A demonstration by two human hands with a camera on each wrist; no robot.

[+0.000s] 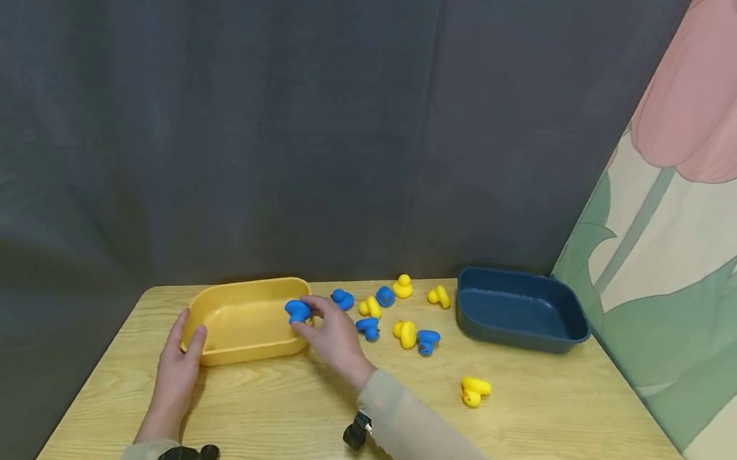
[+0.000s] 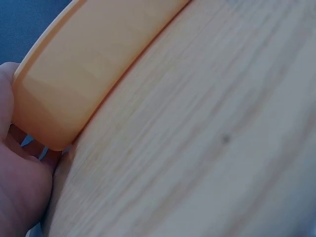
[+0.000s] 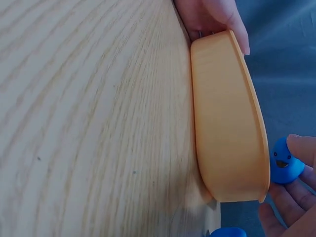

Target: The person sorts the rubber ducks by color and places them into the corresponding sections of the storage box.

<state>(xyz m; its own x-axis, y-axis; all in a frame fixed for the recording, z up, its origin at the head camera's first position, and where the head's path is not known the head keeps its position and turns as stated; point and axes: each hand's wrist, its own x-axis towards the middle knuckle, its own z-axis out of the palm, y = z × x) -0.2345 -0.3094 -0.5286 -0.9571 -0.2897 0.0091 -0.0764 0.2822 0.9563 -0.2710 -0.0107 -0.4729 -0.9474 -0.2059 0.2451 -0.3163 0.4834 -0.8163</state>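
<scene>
My right hand pinches a blue rubber duck over the right end of the yellow tray. In the right wrist view the duck shows its face between thumb and fingers, right at the tray's rim. My left hand holds the tray's left end, thumb at the near side of the rim and fingers round the outside. The left wrist view shows that hand against the tray's outer wall. Inside the tray, no other duck shows in the head view.
Several blue and yellow ducks lie on the wooden table right of the tray, among them a blue duck and a yellow duck. One yellow duck lies nearer the front. A dark blue tray stands at the back right.
</scene>
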